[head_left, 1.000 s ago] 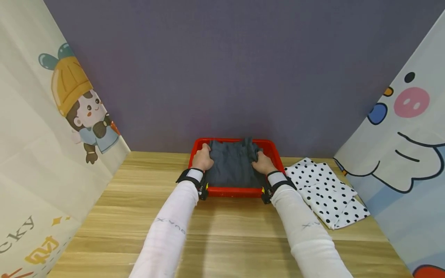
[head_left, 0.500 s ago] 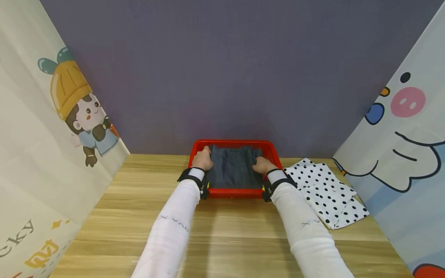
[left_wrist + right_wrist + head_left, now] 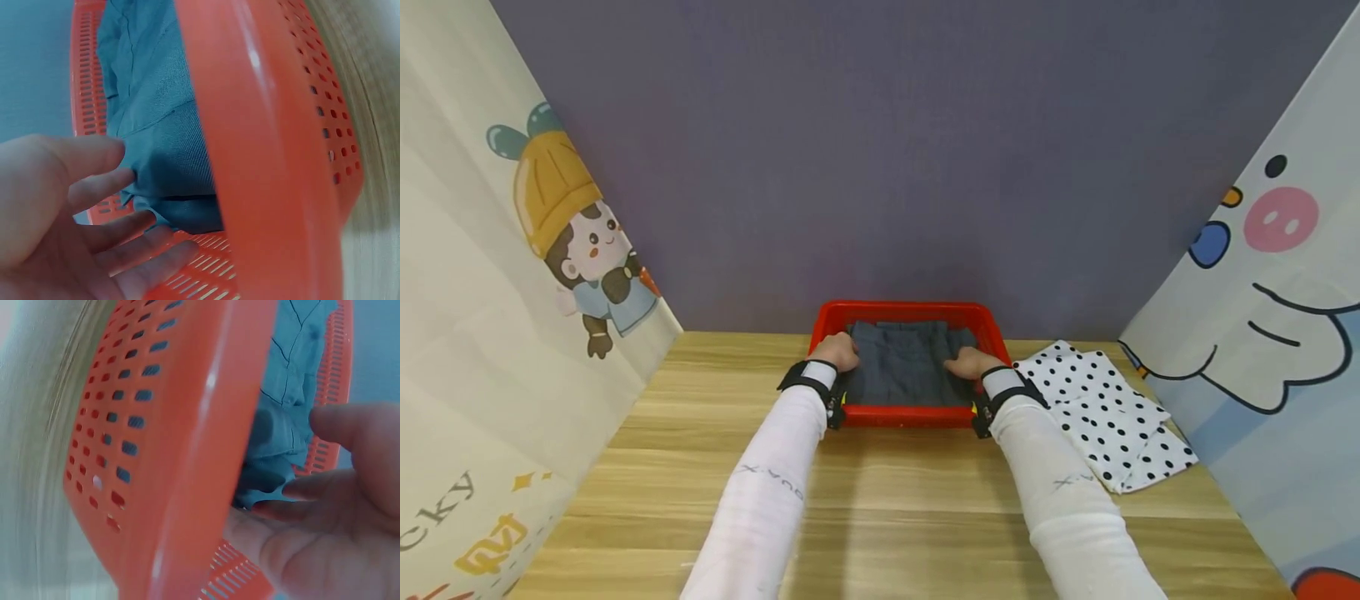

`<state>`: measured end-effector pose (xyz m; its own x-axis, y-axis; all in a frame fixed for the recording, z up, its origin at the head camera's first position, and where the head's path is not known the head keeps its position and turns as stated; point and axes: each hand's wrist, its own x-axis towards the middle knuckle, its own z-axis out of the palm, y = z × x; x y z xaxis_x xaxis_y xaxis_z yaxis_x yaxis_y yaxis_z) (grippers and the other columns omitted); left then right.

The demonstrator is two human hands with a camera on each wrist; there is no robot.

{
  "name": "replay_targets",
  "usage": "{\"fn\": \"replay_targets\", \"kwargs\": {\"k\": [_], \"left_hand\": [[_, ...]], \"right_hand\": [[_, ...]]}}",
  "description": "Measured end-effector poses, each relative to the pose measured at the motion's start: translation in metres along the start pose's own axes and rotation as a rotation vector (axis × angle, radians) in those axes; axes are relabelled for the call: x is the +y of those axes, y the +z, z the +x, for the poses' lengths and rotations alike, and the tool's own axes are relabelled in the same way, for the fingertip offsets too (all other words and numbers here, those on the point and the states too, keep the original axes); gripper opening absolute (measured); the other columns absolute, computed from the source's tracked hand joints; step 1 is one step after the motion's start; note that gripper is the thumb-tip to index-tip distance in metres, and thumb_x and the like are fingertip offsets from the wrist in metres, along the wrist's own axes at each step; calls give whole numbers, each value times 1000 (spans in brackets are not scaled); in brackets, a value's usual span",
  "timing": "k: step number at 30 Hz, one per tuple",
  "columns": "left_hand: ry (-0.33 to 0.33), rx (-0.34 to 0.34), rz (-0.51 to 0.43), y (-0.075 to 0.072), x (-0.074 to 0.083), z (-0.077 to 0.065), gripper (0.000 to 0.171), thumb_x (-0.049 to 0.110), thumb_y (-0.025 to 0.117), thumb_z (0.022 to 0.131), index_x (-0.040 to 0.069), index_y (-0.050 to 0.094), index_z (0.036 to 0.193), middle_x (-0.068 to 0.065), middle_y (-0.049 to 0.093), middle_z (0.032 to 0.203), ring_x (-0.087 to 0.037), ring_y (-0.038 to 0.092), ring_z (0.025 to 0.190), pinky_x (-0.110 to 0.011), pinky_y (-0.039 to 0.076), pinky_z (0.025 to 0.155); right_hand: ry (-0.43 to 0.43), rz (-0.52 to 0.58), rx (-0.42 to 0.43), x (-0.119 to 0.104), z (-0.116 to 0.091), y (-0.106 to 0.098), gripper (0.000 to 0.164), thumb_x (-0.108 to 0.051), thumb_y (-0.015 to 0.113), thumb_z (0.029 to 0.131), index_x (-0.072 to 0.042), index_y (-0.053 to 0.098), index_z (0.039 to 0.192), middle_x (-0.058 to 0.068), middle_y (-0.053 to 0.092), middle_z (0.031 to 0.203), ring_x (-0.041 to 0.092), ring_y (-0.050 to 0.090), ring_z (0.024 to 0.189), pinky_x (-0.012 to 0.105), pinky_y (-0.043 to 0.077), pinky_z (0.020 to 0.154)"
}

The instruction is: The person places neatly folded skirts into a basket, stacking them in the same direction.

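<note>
A folded dark grey garment [image 3: 901, 365] with stitched seams lies inside a red plastic basket [image 3: 904, 417]. My left hand [image 3: 837, 352] is inside the basket at the garment's left side. In the left wrist view its fingers are spread and slightly bent, with the fingertips right at the cloth [image 3: 164, 150]. My right hand [image 3: 970, 363] sits at the opposite side. The right wrist view has its thumb apart from the loosely stretched fingers, whose tips reach in beside the cloth [image 3: 275, 434]. Neither hand grips the garment; its underside is hidden.
White cloth with black dots [image 3: 1105, 425] lies folded on the wooden table [image 3: 715, 467], right of the basket. A grey panel [image 3: 895, 167] rises directly behind the basket. Printed curtains [image 3: 467, 275] flank both sides.
The garment's raised far edge has dropped down into the basket and now lies flatter. Both hands have come off the cloth they held, the left shifting slightly nearer to me.
</note>
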<state>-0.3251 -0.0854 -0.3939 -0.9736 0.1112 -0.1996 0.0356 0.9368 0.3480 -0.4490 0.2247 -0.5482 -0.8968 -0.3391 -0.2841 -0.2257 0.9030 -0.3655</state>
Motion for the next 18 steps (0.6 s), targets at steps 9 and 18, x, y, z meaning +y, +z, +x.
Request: {"fn": "replay_targets", "kwargs": {"k": [9, 18], "left_hand": [[86, -101, 43, -12, 6, -12, 31, 24, 58, 86, -1, 63, 104, -13, 62, 99, -23, 54, 81, -30, 46, 71], [253, -23, 100, -14, 4, -28, 41, 24, 59, 87, -1, 57, 120, -15, 58, 121, -26, 54, 109, -37, 43, 92]], "right_hand": [[-4, -37, -57, -56, -64, -47, 73, -47, 37, 93, 9, 28, 139, 25, 31, 144, 35, 29, 134, 41, 24, 109], [-167, -107, 222, -136, -173, -79, 41, -17, 52, 90, 8, 49, 123, 26, 56, 117, 39, 54, 107, 46, 43, 90]]}}
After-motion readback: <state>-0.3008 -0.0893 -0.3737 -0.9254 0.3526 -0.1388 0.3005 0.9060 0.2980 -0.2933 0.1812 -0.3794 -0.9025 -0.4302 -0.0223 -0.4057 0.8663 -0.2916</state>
